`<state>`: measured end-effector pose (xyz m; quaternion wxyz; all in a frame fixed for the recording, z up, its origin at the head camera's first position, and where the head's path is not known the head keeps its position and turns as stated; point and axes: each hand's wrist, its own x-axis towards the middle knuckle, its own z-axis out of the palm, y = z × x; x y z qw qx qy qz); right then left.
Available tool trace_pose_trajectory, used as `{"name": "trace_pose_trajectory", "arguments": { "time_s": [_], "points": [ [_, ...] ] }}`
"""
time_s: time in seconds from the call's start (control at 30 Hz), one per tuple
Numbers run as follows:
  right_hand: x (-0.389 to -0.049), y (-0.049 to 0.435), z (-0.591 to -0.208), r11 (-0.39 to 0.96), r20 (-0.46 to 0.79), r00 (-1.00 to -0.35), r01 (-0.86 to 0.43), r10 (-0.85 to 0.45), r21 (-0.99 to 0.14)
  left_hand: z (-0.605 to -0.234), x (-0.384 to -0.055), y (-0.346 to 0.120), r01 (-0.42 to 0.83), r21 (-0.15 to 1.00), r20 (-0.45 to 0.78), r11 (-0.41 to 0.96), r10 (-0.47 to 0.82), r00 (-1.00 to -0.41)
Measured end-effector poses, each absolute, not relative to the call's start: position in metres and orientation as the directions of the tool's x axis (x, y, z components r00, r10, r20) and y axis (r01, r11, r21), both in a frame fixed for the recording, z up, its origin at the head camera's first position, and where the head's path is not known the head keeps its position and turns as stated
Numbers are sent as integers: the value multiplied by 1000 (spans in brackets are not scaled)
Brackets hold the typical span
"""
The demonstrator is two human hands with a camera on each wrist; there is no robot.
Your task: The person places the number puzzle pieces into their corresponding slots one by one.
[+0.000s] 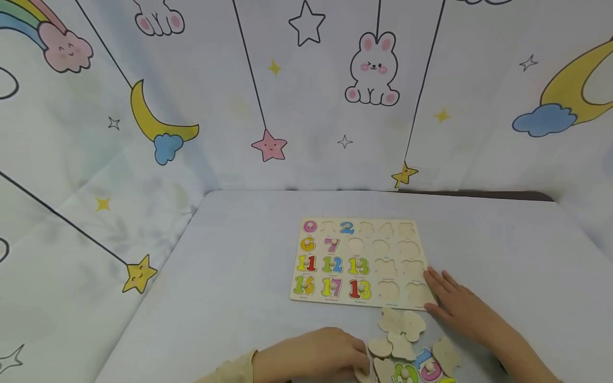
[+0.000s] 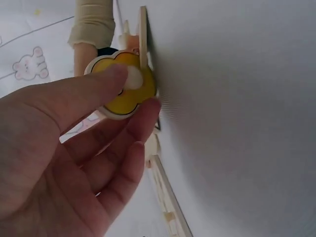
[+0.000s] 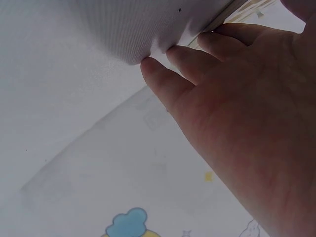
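My left hand (image 1: 318, 351) pinches a yellow number puzzle piece (image 2: 118, 101) between thumb and fingers, its rounded outline and pale knob showing in the left wrist view. Which number it is stays partly hidden behind the thumb. Over at the right, my right hand (image 1: 466, 308) rests with extended fingers against the right edge of the wooden number puzzle board (image 1: 364, 221). Fitted pieces fill the board's left side, such as the pink 0 (image 1: 310, 226) and the blue 2 (image 1: 347, 228); bare recesses lie on its right side.
Loose pieces lie in a heap below the board, several face down like the plain wooden piece (image 1: 401, 346). A green piece (image 1: 405, 372) and a blue and pink piece (image 1: 427, 364) lie face up. A patterned cloth (image 1: 316, 96) hangs behind the white table (image 1: 230, 255).
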<state>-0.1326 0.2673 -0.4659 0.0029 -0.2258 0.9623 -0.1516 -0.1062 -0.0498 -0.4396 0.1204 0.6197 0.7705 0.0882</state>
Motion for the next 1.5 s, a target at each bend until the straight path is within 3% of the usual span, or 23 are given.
{"name": "trace_pose_trajectory", "arguments": {
  "time_s": [0.2, 0.43, 0.63, 0.77, 1.17, 1.5],
  "points": [
    [-132, 267, -465, 856, 59, -901, -427, -430, -290, -437, -120, -54, 799, 555, -116, 232, 972, -202],
    [-133, 268, -465, 860, 54, -906, -417, -421, -293, -427, -148, -61, 557, 773, -46, 303, 903, -427],
    [-133, 267, -465, 864, 40, -908, -408, -416, -296, -423, -170, -54, 448, 847, -8, 287, 850, -527],
    [-133, 267, -465, 865, 34, -911, -402, -412, -302, -423, -184, -47, 396, 870, -22, 294, 825, -564],
    [-135, 269, -464, 864, 37, -910, -403, -412, -302, -426, -240, -2, 428, 785, 16, 448, 676, -737],
    [-133, 267, -465, 863, 34, -911, -401, -412, -308, -431, -277, 6, 409, 700, 5, 586, 568, -823]
  ]
}}
